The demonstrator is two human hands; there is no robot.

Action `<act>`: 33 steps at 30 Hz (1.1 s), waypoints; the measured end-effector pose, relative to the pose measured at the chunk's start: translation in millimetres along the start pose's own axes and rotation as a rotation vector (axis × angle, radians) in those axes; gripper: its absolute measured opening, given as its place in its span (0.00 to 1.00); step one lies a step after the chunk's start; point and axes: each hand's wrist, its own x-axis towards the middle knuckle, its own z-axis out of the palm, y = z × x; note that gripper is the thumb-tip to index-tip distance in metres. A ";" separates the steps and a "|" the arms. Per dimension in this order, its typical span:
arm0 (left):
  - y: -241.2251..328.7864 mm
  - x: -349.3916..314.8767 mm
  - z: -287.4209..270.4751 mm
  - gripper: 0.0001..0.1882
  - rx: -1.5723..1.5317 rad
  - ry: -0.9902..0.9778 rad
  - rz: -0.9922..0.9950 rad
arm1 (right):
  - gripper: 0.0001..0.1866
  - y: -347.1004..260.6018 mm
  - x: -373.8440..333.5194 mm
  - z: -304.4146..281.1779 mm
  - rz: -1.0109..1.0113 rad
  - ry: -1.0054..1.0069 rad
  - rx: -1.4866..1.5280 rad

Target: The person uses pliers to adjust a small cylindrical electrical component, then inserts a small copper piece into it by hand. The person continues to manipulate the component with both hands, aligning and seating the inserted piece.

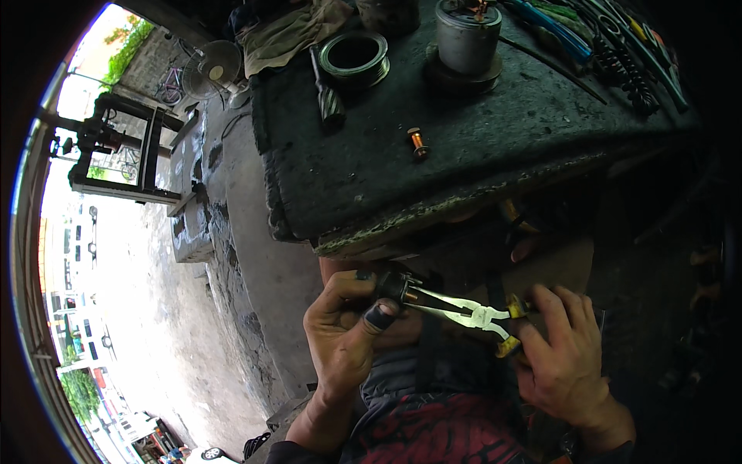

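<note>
My left hand (345, 329) is closed around a small dark cylindrical part (393, 285), with thumb and fingers pinching its sides. A short copper-coloured stud (411, 296) shows at the part's right end. My right hand (563, 348) grips the yellow handles of long-nose pliers (481, 315). The pliers' jaws are spread and point left, their tips reaching the dark part beside the stud. Whether the tips touch it I cannot tell. Both hands are in front of the workbench, above my lap.
On the dark workbench (340, 178) lies a copper-coloured bolt-like piece (417, 144). Farther back are a wire spool (377, 71), a fluted cutting tool (330, 102), a grey can (468, 42) and a cloth (297, 35). Several hand tools (618, 46) crowd the right. A fan (212, 69) stands left.
</note>
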 end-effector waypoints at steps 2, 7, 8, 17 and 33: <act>1.5 -1.1 -2.7 0.13 0.013 -0.014 -0.014 | 0.20 0.0 -0.5 -1.1 -0.005 -0.052 0.008; 2.3 -1.9 -4.6 0.12 0.132 -0.027 0.071 | 0.14 6.4 -0.4 -5.6 0.041 -0.210 0.269; 1.7 -1.8 -4.2 0.12 0.115 -0.029 0.074 | 0.13 8.8 0.8 -6.3 0.080 -0.261 0.373; -4.4 4.9 -4.5 0.09 -0.025 -0.047 0.002 | 0.16 19.3 6.6 -13.3 0.222 -0.557 0.591; -4.1 5.2 0.8 0.07 -0.172 0.006 -0.073 | 0.24 -5.7 -3.5 -0.1 0.032 -0.060 0.000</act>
